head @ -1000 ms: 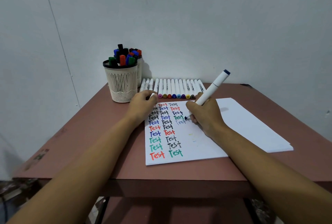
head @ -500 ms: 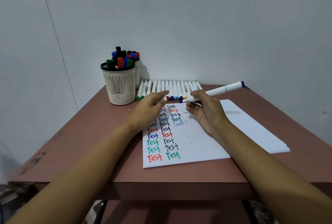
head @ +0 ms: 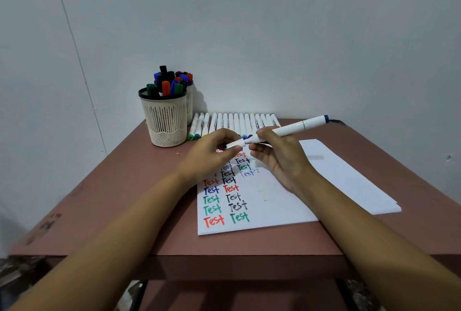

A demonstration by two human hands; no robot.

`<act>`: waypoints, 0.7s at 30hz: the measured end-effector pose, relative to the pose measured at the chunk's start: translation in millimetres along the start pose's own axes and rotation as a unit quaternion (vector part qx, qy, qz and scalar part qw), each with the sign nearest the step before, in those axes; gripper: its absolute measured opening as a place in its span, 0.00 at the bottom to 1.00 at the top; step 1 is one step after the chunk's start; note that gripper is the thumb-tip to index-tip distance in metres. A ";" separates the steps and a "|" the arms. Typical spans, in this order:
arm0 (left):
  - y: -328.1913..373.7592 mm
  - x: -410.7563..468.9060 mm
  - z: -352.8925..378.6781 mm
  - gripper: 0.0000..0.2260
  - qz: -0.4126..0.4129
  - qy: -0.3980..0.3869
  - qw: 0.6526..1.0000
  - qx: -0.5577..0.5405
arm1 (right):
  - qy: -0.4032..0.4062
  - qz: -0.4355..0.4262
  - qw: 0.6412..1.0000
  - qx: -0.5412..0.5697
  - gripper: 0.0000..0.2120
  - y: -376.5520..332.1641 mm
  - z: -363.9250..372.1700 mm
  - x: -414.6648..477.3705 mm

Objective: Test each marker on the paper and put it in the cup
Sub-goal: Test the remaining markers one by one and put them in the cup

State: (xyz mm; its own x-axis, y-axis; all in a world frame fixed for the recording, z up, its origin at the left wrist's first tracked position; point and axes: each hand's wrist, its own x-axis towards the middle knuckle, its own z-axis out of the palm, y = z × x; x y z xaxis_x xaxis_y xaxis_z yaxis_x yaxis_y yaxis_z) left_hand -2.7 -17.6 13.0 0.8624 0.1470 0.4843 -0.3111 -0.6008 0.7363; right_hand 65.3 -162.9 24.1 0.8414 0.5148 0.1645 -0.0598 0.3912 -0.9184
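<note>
Right hand: our right hand [head: 282, 158] grips the white marker [head: 294, 127] near its tip, the barrel slanting up to the right above the paper [head: 274, 201].
Left hand: our left hand [head: 212, 153] pinches the white cap [head: 234, 144] just at the marker's tip.
Paper: we see it flat on the bench [head: 129, 198], bearing coloured "Test" words.
Cup: the mesh cup [head: 166, 118] stands back left, full of markers.

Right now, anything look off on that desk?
Nothing spilled. The rightmost "Test" on the paper is thin and faint beside the bold ones; the blue-ended marker held in the right hand may be running dry. The sheets underneath fan out askew to the right.
</note>
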 end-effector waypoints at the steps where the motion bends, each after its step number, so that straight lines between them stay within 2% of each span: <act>1: -0.1 -0.4 0.0 0.06 0.006 -0.004 1.000 -0.005 | -0.009 0.004 1.000 -0.008 0.08 0.5 0.5 -1.0; 7: 0.0 -0.9 -2.3 0.05 -0.003 -0.016 1.000 -0.002 | -0.024 0.011 0.999 -0.019 0.04 2.0 -0.6 -0.7; 12: 4.3 -2.2 -0.8 0.15 0.003 -0.039 0.997 0.060 | -0.045 0.016 0.998 -0.049 0.06 5.1 -1.8 0.0; 21: 0.3 -2.0 7.0 0.15 0.024 -0.013 0.998 0.051 | -0.066 0.026 0.997 -0.025 0.06 7.5 -5.4 3.4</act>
State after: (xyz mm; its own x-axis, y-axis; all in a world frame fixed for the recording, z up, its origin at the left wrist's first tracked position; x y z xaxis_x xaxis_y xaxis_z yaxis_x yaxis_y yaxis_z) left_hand -1.7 -23.5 9.0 0.8575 0.0968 0.5052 -0.3118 -0.6833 0.6602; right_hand 70.6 -162.4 15.8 0.7597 0.6304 0.1596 -0.0710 0.3244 -0.9433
